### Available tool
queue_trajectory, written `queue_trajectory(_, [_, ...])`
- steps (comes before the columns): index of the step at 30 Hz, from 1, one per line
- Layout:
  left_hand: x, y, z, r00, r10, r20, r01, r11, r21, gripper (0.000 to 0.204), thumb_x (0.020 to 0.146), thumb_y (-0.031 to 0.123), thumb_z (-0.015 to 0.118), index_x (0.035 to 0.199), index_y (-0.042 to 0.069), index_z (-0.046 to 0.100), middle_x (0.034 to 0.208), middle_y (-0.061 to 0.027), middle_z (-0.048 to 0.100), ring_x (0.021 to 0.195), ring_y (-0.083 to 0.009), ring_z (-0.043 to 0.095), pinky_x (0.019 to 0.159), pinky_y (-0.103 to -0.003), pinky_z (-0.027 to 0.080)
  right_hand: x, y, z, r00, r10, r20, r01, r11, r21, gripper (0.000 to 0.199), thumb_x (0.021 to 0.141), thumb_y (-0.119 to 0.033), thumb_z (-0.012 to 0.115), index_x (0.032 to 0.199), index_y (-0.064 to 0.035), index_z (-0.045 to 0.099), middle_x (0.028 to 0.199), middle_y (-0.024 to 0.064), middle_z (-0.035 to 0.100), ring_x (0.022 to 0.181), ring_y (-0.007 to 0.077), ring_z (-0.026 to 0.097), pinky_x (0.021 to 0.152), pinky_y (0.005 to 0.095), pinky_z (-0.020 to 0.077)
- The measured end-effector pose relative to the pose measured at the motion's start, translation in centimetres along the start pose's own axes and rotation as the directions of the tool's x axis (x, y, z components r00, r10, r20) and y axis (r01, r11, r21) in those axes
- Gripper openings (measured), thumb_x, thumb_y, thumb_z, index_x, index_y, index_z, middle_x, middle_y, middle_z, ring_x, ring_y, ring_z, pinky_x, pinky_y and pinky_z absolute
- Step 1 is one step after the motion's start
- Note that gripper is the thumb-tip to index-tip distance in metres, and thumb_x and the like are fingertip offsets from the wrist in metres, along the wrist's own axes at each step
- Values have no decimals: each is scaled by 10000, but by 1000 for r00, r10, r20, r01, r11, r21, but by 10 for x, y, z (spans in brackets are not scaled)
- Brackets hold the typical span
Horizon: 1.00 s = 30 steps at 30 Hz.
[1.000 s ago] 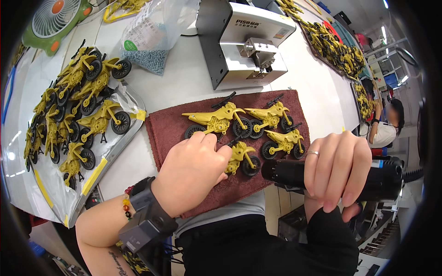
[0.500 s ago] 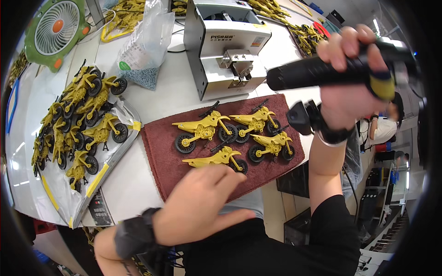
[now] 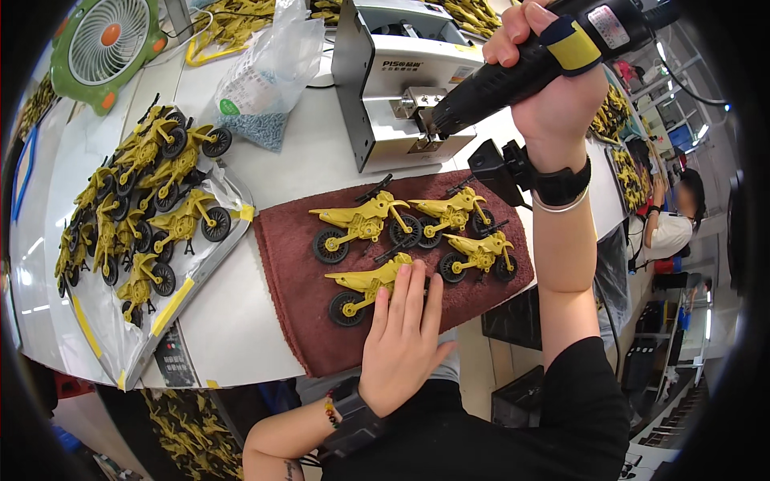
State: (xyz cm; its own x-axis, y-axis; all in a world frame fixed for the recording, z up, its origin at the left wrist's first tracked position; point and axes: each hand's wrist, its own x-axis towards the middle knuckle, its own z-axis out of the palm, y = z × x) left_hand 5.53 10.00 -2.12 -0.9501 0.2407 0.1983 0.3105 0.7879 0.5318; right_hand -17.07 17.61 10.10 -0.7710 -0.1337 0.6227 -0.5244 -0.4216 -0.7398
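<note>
A yellow bike is pinned flat on the towel by the left hand, while the driver is gripped at one o'clock by the right hand

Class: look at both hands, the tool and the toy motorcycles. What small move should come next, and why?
Probably lower the black electric screwdriver, raised in the right hand with its tip at the grey feeder machine, onto the yellow plastic toy motorcycle pinned by the left hand on the maroon towel.

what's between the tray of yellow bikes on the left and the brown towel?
Head view: only a bare strip of white table separates the tray from the brown towel. The left hand rests farther right, on a toy motorcycle.
</note>
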Motion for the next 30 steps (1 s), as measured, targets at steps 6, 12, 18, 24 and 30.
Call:
queue_trajectory(6, [-2, -3, 20, 991, -72, -115, 104, 947, 304, 700, 718, 371, 606, 1333, 101, 408, 1348, -207, 397, 1271, -331, 373, 1040, -416, 276, -43, -35, 11, 872, 172, 458, -305, 923, 236, 210, 829, -209, 585, 936, -73, 467, 791, 32, 481, 624, 138, 480, 647, 310, 379])
queue_trajectory(12, [4, -6, 29, 961, -58, -271, 162, 911, 380, 389, 872, 300, 435, 1222, 141, 491, 1253, -154, 506, 1177, -266, 484, 987, -361, 336, -97, -47, 36, 758, 172, 630, -400, 885, 240, 310, 756, -129, 732, 902, -95, 461, 733, 45, 570, 588, 184, 604, 571, 311, 484])
queue_trajectory(18, [1, -11, 37, 952, -67, -298, 177, 917, 358, 403, 861, 245, 442, 1244, 122, 470, 1283, -178, 474, 1205, -296, 453, 982, -367, 339, -114, -39, 51, 755, 215, 619, -422, 882, 209, 312, 723, -139, 759, 876, -86, 492, 714, 47, 578, 570, 176, 599, 554, 299, 474])
queue_trajectory(24, [-2, -12, 36, 954, -77, -288, 146, 964, 224, 458, 861, 243, 413, 1281, 59, 416, 1330, -211, 417, 1256, -337, 394, 992, -379, 323, -120, -35, 61, 757, 195, 624, -409, 886, 219, 284, 662, -69, 765, 837, -28, 544, 693, 111, 593, 547, 193, 553, 538, 303, 465])
queue_trajectory(30, [1, -7, 34, 949, -74, -306, 142, 968, 207, 470, 862, 248, 407, 1284, 41, 406, 1336, -225, 408, 1259, -345, 388, 992, -379, 321, -114, -35, 58, 692, 181, 699, -388, 909, 149, 284, 686, -105, 765, 843, -40, 538, 701, 83, 593, 543, 188, 574, 540, 297, 468])
